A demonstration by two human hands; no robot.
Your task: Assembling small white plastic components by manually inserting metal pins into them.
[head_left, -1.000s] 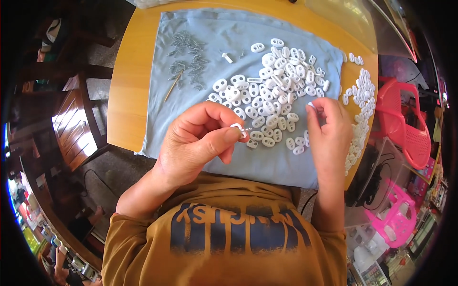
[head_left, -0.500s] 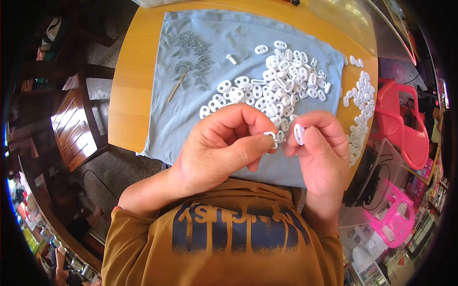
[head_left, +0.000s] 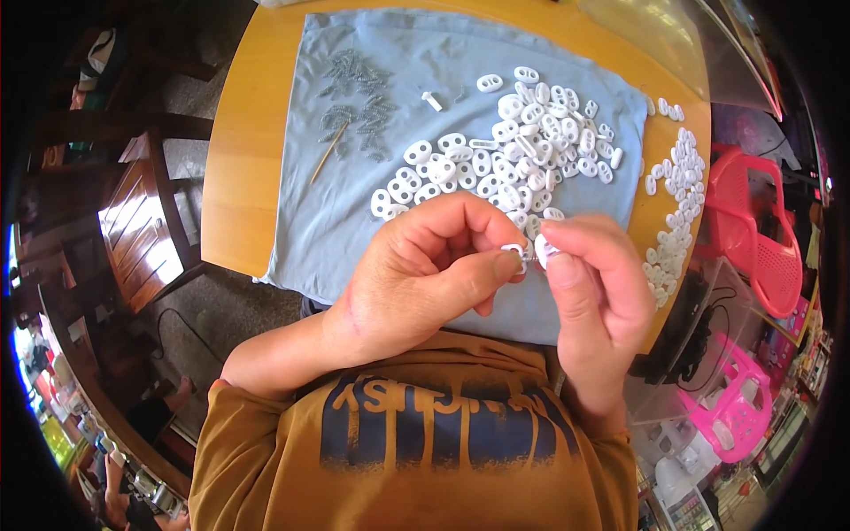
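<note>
Between its thumb and forefinger my left hand (head_left: 412, 279) pinches a white two-hole oval plastic piece (head_left: 513, 250). A small metal spring (head_left: 532, 258) shows at that piece's right side, close to the other part. My right hand (head_left: 598, 296) grips a second white oval plastic piece (head_left: 541, 247) by its fingertips. The two pieces almost meet; whether they touch I cannot tell. Just beyond my hands, a pile of white two-hole oval pieces (head_left: 507, 159) lies on a blue cloth (head_left: 345, 212).
Several small metal springs (head_left: 354, 84) lie scattered at the cloth's far left, with a thin wooden stick (head_left: 328, 153) beside them. A white T-shaped plastic piece (head_left: 431, 101) rests nearby. Smaller white pieces (head_left: 680, 190) cover the right side of the yellow table (head_left: 235, 177). Red chairs (head_left: 753, 230) stand right.
My right hand has brought its oval piece leftward to the spring at the piece in my left hand, narrowing the gap. My left hand has barely moved.
</note>
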